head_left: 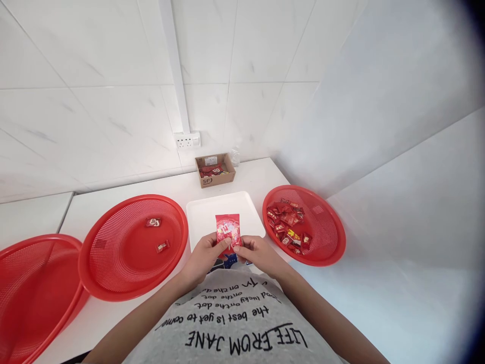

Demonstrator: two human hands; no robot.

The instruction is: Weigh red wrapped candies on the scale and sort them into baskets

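Observation:
A red and pink candy packet [228,226] is held upright in front of my chest, over the near edge of a white tray [200,212]. My left hand [207,253] grips its left side, thumb across the front. At the lower right edge, my right hand [257,251] pinches it between thumb and fingers. To the right of my hands stands a red basket [330,227] with several small wrapped candies [290,218] in it. A second red basket [125,227], on my left, has two small wrapped candies [153,222] lying apart inside.
Behind the tray, against the tiled wall, sits a cardboard box [220,180] with red packets inside. A crumpled clear plastic piece [235,155] lies beside it. Another red basket [38,283] overlaps the left side. A power socket [187,140] is on the wall.

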